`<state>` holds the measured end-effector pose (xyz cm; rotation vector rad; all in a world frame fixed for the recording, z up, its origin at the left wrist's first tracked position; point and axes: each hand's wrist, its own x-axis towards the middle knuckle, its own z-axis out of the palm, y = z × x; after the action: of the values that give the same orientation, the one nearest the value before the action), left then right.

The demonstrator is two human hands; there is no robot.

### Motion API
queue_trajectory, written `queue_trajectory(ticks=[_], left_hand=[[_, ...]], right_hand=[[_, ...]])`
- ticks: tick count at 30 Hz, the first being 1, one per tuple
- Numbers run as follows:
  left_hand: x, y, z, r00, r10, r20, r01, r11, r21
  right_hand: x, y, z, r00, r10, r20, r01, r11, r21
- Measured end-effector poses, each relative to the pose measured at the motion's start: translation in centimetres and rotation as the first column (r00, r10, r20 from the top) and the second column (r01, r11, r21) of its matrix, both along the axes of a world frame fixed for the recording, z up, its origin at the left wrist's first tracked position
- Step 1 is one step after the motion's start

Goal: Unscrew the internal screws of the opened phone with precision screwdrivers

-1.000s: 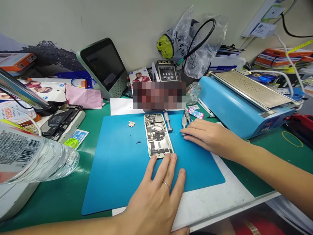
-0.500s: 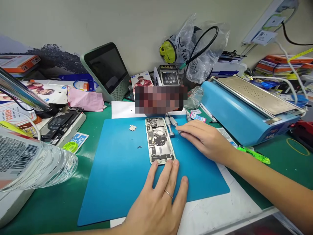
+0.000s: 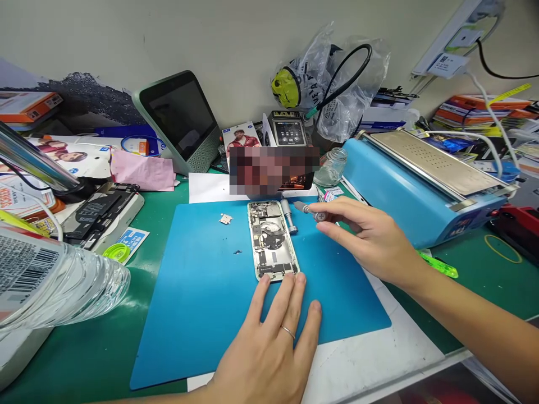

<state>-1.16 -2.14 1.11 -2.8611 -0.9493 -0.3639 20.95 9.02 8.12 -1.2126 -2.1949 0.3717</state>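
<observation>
Head view: right hand (image 3: 366, 235) pinches a small metal screwdriver (image 3: 309, 210) just right of the opened phone (image 3: 272, 241) on the blue mat (image 3: 202, 292); left hand (image 3: 273, 331), fingers spread, steadies the phone's near end. Screwdriver probably light, stiff, smooth; best gripped at the barrel. Exposed phone parts look fragile.

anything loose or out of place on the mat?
Yes. A small square metal part and a tiny dark speck, perhaps a screw, lie loose on the blue work mat, left of the opened phone, in no tray.
</observation>
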Motion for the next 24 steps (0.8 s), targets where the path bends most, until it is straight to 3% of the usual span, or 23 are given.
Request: queue_trajectory(ticks=[7,11,14,19,24], left_hand=[[-0.1,0.1,-0.1,1.0,-0.021,0.012,0.022,0.999,-0.033],[0.0,0.0,-0.3,1.0,-0.008,-0.003,0.008,1.0,0.001],[0.0,0.0,-0.2,1.0,0.016,-0.015,-0.016,1.0,0.013],[0.1,0.0,0.0,1.0,0.01,-0.013,-0.01,1.0,0.018],[0.1,0.0,0.0,1.0,0.018,-0.003,-0.018,1.0,-0.013]], right_hand=[[0.4,0.1,-0.3,0.991,0.101,0.085,-0.109,0.99,0.092],[0.5,0.3,-1.1,0.953,0.155,0.261,-0.22,0.945,0.243],[0.7,0.0,-1.3,0.935,0.178,0.306,-0.271,0.915,0.298],[1.2,-1.1,0.9,0.966,0.096,0.24,-0.188,0.9,0.394],[1.2,-1.7,2.9,0.991,-0.014,0.135,-0.035,0.935,0.354]])
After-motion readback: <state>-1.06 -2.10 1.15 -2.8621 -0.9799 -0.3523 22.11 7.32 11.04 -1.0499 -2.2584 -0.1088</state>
